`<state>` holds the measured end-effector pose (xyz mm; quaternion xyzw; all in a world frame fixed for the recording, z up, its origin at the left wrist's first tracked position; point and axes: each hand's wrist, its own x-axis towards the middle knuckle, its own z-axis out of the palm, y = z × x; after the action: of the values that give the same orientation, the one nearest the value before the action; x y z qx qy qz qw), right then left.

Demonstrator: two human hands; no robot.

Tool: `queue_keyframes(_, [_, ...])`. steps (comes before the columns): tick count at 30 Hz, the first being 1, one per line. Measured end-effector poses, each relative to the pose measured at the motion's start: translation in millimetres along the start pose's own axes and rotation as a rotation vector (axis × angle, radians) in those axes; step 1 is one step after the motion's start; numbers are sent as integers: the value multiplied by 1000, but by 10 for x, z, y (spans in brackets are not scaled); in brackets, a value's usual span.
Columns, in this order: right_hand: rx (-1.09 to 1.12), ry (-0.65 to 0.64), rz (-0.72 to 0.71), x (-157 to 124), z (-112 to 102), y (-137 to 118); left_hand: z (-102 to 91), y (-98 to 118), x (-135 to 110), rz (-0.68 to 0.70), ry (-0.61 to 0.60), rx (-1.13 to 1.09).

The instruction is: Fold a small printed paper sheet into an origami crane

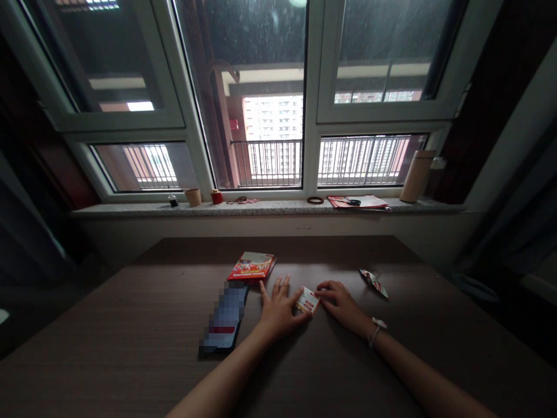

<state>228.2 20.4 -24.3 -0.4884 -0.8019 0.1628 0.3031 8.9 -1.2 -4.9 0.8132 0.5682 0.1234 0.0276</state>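
A small white and red folded paper (307, 300) lies on the dark wooden table (130, 325) between my hands. My left hand (277, 309) rests flat beside it with fingers stretched out, its thumb side touching the paper's left edge. My right hand (340, 302) has its fingers bent and pressed on the paper's right edge. A red packet of paper (252, 266) lies just beyond my left hand. A phone (225, 317) lies to the left of that hand. A folded paper figure (373, 282) sits to the right of my right hand.
A stone window sill (270, 208) runs behind the table, carrying a tan cup (193, 197), a red cup (216, 196), a bracelet (315, 200), red sheets with scissors (359, 202) and a tall tan flask (416, 175). Large windows rise above.
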Motion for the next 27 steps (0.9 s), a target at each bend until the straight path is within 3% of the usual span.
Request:
queue_keyframes(15, [146, -15, -15, 45, -17, 77, 13, -9, -9, 30, -21, -21])
queue_keyframes(27, [205, 64, -63, 46, 13, 65, -12, -24, 23, 15, -88, -11])
